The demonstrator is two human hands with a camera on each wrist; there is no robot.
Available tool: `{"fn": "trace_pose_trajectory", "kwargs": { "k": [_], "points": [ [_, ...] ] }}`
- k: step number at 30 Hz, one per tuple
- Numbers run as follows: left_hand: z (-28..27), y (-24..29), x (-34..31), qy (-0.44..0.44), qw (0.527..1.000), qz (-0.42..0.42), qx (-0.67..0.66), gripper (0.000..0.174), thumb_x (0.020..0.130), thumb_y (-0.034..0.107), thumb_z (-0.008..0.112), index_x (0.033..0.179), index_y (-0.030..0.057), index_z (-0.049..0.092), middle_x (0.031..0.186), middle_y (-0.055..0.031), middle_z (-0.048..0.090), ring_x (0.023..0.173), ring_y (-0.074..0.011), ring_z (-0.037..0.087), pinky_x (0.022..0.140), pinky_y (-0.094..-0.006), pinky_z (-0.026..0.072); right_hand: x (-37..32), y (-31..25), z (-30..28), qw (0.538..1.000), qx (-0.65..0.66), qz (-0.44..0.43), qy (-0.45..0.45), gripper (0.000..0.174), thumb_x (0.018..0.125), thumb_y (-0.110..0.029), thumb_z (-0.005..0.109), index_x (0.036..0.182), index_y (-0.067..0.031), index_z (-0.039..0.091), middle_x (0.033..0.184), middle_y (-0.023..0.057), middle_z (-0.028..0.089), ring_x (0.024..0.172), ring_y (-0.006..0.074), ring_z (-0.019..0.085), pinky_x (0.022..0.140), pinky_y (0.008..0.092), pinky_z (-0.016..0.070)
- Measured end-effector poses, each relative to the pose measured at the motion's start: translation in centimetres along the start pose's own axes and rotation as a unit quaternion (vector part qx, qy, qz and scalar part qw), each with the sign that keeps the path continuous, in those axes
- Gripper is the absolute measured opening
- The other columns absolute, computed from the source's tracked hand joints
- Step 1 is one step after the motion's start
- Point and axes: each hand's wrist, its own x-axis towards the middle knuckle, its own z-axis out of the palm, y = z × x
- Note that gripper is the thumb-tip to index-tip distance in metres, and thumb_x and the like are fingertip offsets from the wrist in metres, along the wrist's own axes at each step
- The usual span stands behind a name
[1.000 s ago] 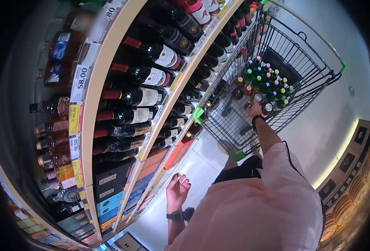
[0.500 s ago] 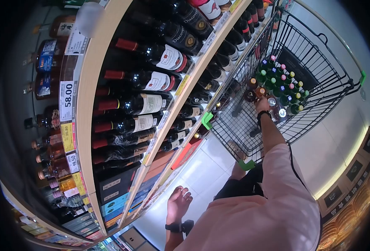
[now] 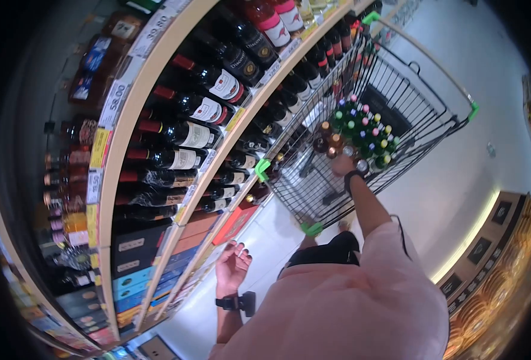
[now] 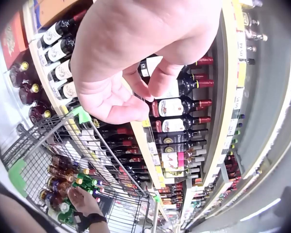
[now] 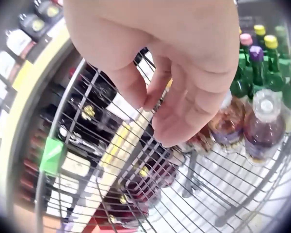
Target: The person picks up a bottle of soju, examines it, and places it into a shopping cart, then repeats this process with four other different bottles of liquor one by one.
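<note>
My right hand [image 3: 340, 165] is over the shopping cart [image 3: 289, 201], right by the front row of bottles, fingers loosely bent. In the right wrist view its thumb and fingertips come close together with nothing visible between them. Beside it stand amber bottles [image 3: 321, 144] and a clear-capped bottle [image 5: 264, 128] with reddish-brown liquid. Green bottles [image 5: 240, 82] with pink, yellow and purple caps are grouped behind. My left hand [image 3: 232, 267] hangs in the air near the lower shelves, fingers relaxed and holding nothing.
Shelves of wine bottles [image 3: 196, 108] line the left, above stacked boxes [image 3: 130, 285] and price labels. The cart's green corner [image 3: 263, 170] is close to the shelf edge. At the lower right is a brown display [image 3: 478, 246] with a lit strip along the floor.
My right hand has drawn slightly back from the bottle tops, its fingers loosened. The head view has shifted, so the cart appears farther left. The left hand stays relaxed at the side.
</note>
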Motion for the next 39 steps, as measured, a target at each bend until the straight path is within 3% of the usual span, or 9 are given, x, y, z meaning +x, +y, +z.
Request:
{"fn": "trace_pose_trajectory", "kwargs": {
  "k": [4,6,8,10,14,16,21,38,39],
  "points": [
    [2.0,-1.1,1.1,-0.047,0.999,0.012,0.009,0.013,0.092,0.013,0.059,0.105,0.0112,0.061,0.094,-0.0074,0.068,0.082,-0.0197,0.063,0.074,-0.0333,0.0508,-5.7,-5.5,-7.4,0.989,0.139,-0.04,0.024,0.022,0.081,-0.016,0.066,0.067,0.001,0.065,0.055,0.0089,0.062,0.049,0.0162,0.063,0.047,0.0317,0.0471],
    [2.9,-1.8,1.4,-0.087,0.996,0.009,-0.002,0.013,0.092,0.014,0.059,0.106,0.0112,0.061,0.095,-0.0075,0.068,0.082,-0.0196,0.062,0.074,-0.0325,0.0506,-9.4,-7.0,-9.8,0.993,0.069,-0.073,0.065,0.028,0.083,-0.023,0.06,0.068,0.0001,0.065,0.069,0.0124,0.068,0.066,0.0255,0.068,0.061,0.039,0.0522],
    [4.1,-2.2,1.6,-0.126,0.992,0.003,0.005,0.011,0.094,0.015,0.059,0.104,0.011,0.061,0.095,-0.0075,0.068,0.082,-0.0199,0.063,0.073,-0.0322,0.0506,-5.6,1.9,-4.8,0.938,-0.207,-0.272,-0.056,0.027,0.078,-0.023,0.056,0.069,-0.0001,0.067,0.075,0.0195,0.067,0.082,0.0382,0.067,0.077,0.048,0.0535],
    [5.5,-2.9,1.3,-0.126,0.992,0.013,0.006,0.01,0.094,0.016,0.059,0.103,0.0108,0.061,0.094,-0.0072,0.068,0.082,-0.0201,0.064,0.073,-0.0325,0.0507,-8.9,3.7,-4.3,0.901,-0.319,-0.262,-0.131,0.027,0.079,-0.025,0.061,0.073,-0.0006,0.071,0.08,0.0199,0.069,0.083,0.0368,0.068,0.079,0.0461,0.0535],
    [5.5,-3.3,2.1,-0.15,0.989,0.008,-0.005,0.009,0.095,0.015,0.058,0.102,0.01,0.061,0.094,-0.0065,0.069,0.083,-0.0209,0.065,0.075,-0.0331,0.0513,-15.3,0.3,-7.5,0.959,-0.216,-0.137,-0.124,0.042,0.075,-0.039,0.071,0.107,-0.0122,0.073,0.109,0.0153,0.07,0.106,0.0338,0.066,0.093,0.0442,0.0512],
    [6.2,-3.1,1.6,-0.166,0.986,0.017,-0.014,0.009,0.095,0.015,0.058,0.102,0.0097,0.062,0.093,-0.0068,0.069,0.083,-0.0209,0.065,0.075,-0.0331,0.0515,-15.3,-0.1,-8.3,0.963,-0.193,-0.128,-0.141,0.05,0.072,-0.04,0.077,0.109,-0.0069,0.071,0.098,0.0146,0.073,0.092,0.032,0.07,0.086,0.0415,0.054],
    [6.8,-2.7,0.7,-0.175,0.984,0.041,-0.018,0.01,0.096,0.015,0.058,0.103,0.0092,0.061,0.094,-0.0075,0.067,0.083,-0.0203,0.064,0.075,-0.0327,0.0517,-13.1,1.0,-8.9,0.972,0.005,-0.096,-0.216,0.037,0.087,-0.025,0.072,0.108,0.0046,0.067,0.089,0.0124,0.072,0.075,0.018,0.069,0.069,0.0308,0.0554],
    [-0.2,-0.4,-0.5,-0.158,0.975,0.106,-0.116,0.015,0.088,0.007,0.058,0.102,0.0105,0.06,0.09,-0.0056,0.065,0.08,-0.019,0.061,0.072,-0.0332,0.0502,-13.7,-1.4,-9.6,0.983,0.051,-0.001,-0.174,0.016,0.08,-0.008,0.062,0.076,0.0045,0.072,0.07,0.01,0.069,0.066,0.0162,0.067,0.067,0.0292,0.0525],
    [-0.4,0.3,-0.6,-0.155,0.975,0.105,-0.121,0.015,0.088,0.006,0.058,0.102,0.0103,0.06,0.089,-0.005,0.064,0.08,-0.0189,0.061,0.072,-0.0333,0.05,-13.8,-1.8,-9.7,0.98,0.035,0.025,-0.193,0.019,0.078,-0.006,0.06,0.088,0.0042,0.072,0.082,0.0101,0.072,0.072,0.0182,0.068,0.067,0.0305,0.0529]
  ]
}}
